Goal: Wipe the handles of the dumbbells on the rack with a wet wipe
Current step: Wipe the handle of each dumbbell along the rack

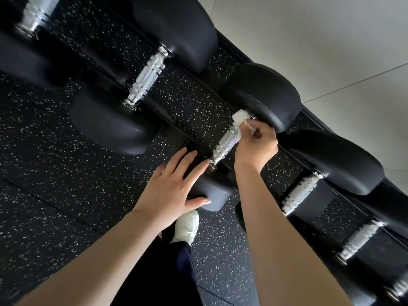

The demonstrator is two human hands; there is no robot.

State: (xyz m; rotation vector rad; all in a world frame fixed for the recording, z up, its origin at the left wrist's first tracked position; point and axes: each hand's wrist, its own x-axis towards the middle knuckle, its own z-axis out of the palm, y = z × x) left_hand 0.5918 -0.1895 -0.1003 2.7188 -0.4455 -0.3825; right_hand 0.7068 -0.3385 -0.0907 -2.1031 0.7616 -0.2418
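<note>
The right hand (256,144) is curling its fingers around a white wet wipe (239,117), pinching it against the far end of the knurled chrome handle (223,144) of the middle dumbbell (265,93), right where the handle is meeting the far black head. The wipe is bunching up just above the fingertips and touching the metal, while the near stretch of the handle is showing bare. The left hand (170,186) is lying flat with straight, spread fingers on the near head (212,195) of the same dumbbell, holding nothing, its fingertips reaching close to the handle's near collar. This dumbbell is sitting on the black rack (231,51) between two neighbouring dumbbells, one to the left (146,76) and one to the right (300,193). A white shoe (187,224) is standing on the speckled floor (44,151) below.
</note>
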